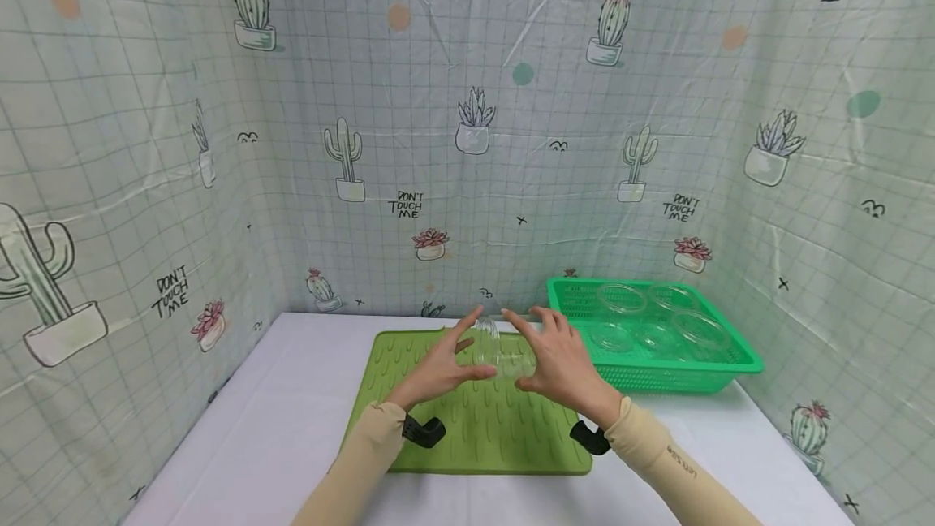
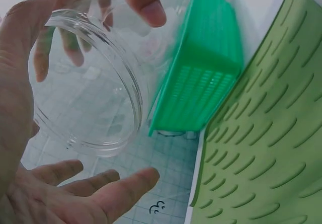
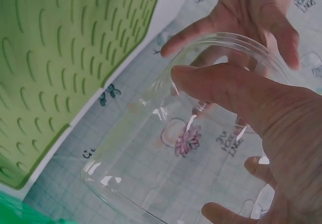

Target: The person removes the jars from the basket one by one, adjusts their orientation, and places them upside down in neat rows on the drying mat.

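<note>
A clear plastic jar [image 1: 516,365] is held on its side in the air above the green mat [image 1: 504,437], its ringed round mouth [image 2: 133,103] towards the left hand. My right hand [image 1: 562,360] grips the jar's body, the thumb [image 3: 226,85] lying across its wall. My left hand [image 1: 438,368] is at the mouth end with fingers spread. In the left wrist view its fingers [image 2: 121,191] stand apart from the rim, while the thumb is close to it; whether the thumb touches cannot be told.
A green plastic basket [image 1: 679,376] stands at the right, beyond the mat's edge, with several clear round pieces [image 1: 701,329] inside. Both rest on a white table [image 1: 256,420]. A cactus-print curtain [image 1: 438,161] encloses the back and sides.
</note>
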Demonstrator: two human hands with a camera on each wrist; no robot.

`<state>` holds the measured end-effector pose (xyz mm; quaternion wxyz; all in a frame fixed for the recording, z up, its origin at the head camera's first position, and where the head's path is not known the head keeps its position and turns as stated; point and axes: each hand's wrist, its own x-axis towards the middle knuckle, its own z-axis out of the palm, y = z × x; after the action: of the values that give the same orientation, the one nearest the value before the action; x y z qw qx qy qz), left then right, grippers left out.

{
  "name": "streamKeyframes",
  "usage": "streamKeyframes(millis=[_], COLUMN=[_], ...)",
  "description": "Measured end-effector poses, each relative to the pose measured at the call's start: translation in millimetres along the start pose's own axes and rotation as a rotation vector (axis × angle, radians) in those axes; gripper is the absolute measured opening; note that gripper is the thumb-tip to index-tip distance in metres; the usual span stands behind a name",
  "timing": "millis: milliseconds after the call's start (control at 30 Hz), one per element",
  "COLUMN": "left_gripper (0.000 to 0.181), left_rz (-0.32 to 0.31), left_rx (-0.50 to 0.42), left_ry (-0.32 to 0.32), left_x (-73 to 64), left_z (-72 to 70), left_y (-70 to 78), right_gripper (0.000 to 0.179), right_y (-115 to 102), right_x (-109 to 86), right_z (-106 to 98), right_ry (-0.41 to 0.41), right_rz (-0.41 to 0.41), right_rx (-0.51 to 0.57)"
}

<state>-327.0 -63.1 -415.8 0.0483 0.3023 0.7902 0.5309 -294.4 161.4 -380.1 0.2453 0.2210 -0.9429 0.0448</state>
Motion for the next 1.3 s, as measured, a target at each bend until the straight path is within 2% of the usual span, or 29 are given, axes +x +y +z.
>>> streamKeyframes(millis=[267, 433, 500, 600, 733, 867, 967, 1033, 1167, 1300], left_gripper=[0.086, 0.084, 0.083, 0.083, 0.082, 0.084, 0.084, 0.083, 0.084, 0.086], left_rz=[0.002, 0.010, 0.018, 0.022, 0.012, 0.016, 0.017, 0.026, 0.028, 0.012], left_rx=[-0.015, -0.047, -0.050, -0.051, -0.069, -0.084, -0.089, -0.091, -0.098, -0.092], left_ry=[0.028, 0.046, 0.057, 0.082, 0.119, 0.155, 0.173, 0.175, 0.168, 0.159], left_x=[2.1, 1.9, 1.4, -0.3, -3.5, -5.4, -6.4, -7.0, -7.5, -7.8], left_z=[1.7, 1.3, 0.4, -2.6, -8.8, -15.2, -18.8, -20.3, -21.6, -21.4], left_y=[1.9, 0.7, -0.8, -2.8, -3.4, -0.5, 1.9, 2.6, 2.5, 1.8], right_gripper=[0.110, 0.124, 0.129, 0.128, 0.109, 0.082, 0.069, 0.067, 0.079, 0.090], right_y=[-0.9, 1.9, 4.4, 9.3, 17.7, 30.0, 40.9, 47.4, 56.0, 56.7], right_x=[-0.4, 1.3, 2.6, 4.0, 6.9, 10.8, 12.1, 11.2, 7.1, 3.3], right_z=[1.5, -0.6, -3.4, -10.9, -23.2, -33.0, -34.7, -31.8, -18.6, -2.7], right_ry=[0.010, 0.006, 0.009, 0.007, -0.023, -0.081, -0.166, -0.230, -0.373, -0.499], right_rz=[-0.004, -0.008, 0.002, 0.047, 0.146, 0.255, 0.343, 0.413, 0.521, 0.606], right_rx=[0.027, 0.038, 0.074, 0.197, 0.511, 0.913, 1.217, 1.429, 1.785, 2.005])
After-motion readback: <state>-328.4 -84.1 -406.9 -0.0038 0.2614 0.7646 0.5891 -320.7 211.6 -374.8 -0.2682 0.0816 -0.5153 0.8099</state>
